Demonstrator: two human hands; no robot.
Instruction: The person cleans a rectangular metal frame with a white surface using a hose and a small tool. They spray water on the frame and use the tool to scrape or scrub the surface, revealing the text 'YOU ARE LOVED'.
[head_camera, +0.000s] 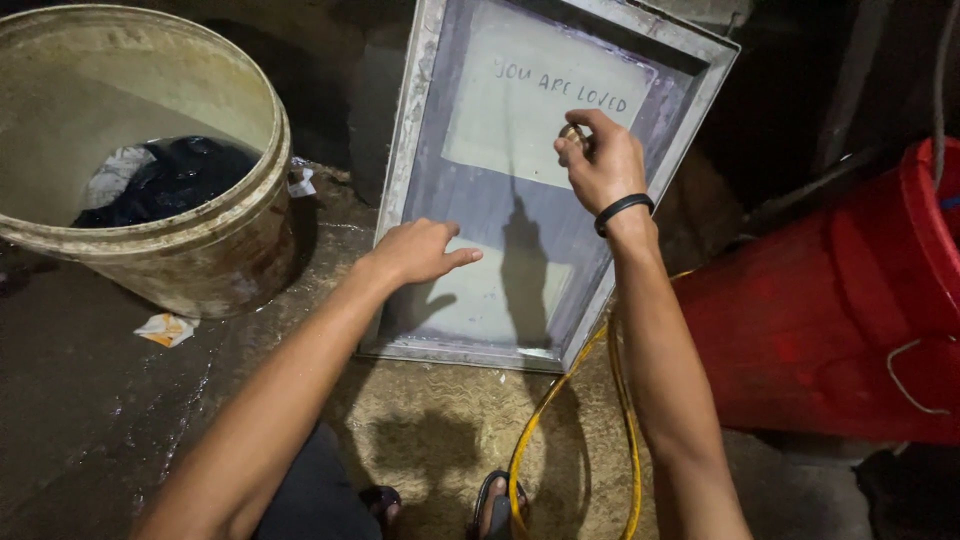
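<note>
Metal framing surrounds a rectangular printing screen (548, 170) with a purplish-grey mesh, which is propped upright and tilted back against a dark wall on the wet concrete floor (110, 420). Two pale rectangular patches are seen on the mesh, the upper one bearing handwritten lettering. The left hand (420, 252) is laid flat on the lower left part of the screen, fingers loosely extended and closed on nothing, the palm resting near the frame's left edge. The right hand (600, 160), with a black band on its wrist, is raised against the upper pale patch; its fingers are curled tightly around a small object (572, 133) pressed to the mesh, though what that object is cannot be told. A yellow hose (625, 400) is seen running from below the screen's lower right corner down along the floor. A large dirty cream plastic tub (190, 235) stands well to the left, with dark cloth and water inside it. A red plastic bucket (830, 330) stands just right of the screen. A small scrap of paper (165, 328) lies near the tub's base.
</note>
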